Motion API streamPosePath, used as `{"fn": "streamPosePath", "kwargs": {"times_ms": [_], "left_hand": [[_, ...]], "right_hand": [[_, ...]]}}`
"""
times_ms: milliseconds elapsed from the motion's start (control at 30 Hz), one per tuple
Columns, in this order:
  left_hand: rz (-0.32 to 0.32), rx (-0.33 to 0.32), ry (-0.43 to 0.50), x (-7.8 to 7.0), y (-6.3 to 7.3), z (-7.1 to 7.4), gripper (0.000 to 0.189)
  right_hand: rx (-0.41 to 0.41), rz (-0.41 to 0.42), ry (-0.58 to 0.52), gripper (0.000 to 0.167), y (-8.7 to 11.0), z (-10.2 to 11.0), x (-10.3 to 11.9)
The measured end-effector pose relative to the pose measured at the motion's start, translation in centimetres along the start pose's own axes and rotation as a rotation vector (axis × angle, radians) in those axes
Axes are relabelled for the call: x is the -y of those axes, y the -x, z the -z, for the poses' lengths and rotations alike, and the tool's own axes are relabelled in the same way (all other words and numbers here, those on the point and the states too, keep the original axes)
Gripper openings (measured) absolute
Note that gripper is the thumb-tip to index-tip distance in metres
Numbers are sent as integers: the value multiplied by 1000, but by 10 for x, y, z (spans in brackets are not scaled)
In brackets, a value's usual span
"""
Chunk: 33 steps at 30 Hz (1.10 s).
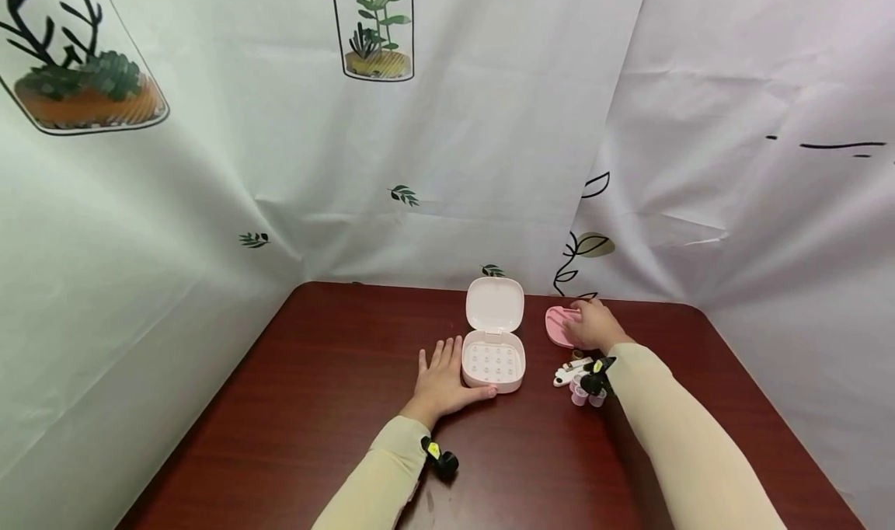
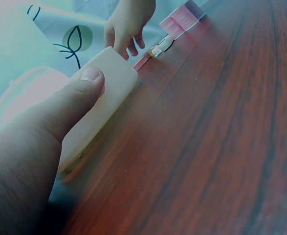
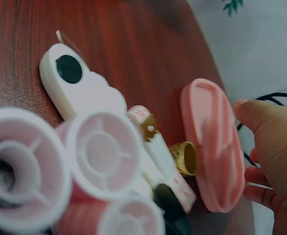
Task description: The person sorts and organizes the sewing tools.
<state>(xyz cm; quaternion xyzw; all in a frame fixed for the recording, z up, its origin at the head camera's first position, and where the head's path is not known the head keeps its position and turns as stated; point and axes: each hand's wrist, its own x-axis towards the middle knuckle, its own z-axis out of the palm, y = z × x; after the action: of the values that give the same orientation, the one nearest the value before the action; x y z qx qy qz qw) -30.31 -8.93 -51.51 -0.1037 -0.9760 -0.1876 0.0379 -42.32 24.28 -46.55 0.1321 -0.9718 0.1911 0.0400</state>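
Note:
A pale pink square box (image 1: 513,384) stands on the table with its lid (image 1: 495,305) flipped up behind it; small pegs dot its floor. My left hand (image 1: 442,382) lies along its left side, fingers straight and spread, thumb against the front wall. To the right, my right hand (image 1: 600,326) reaches over a flat pink compartment tray (image 3: 214,147), its fingertips right at the tray's edge. Near that hand lie a gold thimble (image 3: 186,157), a white cloud-shaped tape measure (image 3: 84,88) with a black button, and several pink thread spools (image 3: 104,152).
White printed cloth (image 1: 447,141) hangs behind the dark red table (image 1: 363,359) and along its sides. A black-handled item (image 3: 171,208) lies partly hidden among the spools. Black cable (image 3: 280,94) shows beyond the table edge in the right wrist view.

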Motion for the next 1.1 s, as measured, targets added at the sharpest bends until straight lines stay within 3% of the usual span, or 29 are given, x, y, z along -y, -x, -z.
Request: {"fn": "streamPosePath", "kwargs": {"times_ms": [233,533,833,1100], "left_hand": [[13,7,-4,2,0,3,130],[6,17,-1,3,-2,-1,131],[0,-2,2,1,-1,0,130],[5,5,-11,1,-1,0,130]], "right_hand": [[-60,132,-55,37,8,14,6],[-77,258,-101,31,37,28,17],[-77,297,-132,23,66,32,25],[-151,296,-120,21,95,25,24]]}}
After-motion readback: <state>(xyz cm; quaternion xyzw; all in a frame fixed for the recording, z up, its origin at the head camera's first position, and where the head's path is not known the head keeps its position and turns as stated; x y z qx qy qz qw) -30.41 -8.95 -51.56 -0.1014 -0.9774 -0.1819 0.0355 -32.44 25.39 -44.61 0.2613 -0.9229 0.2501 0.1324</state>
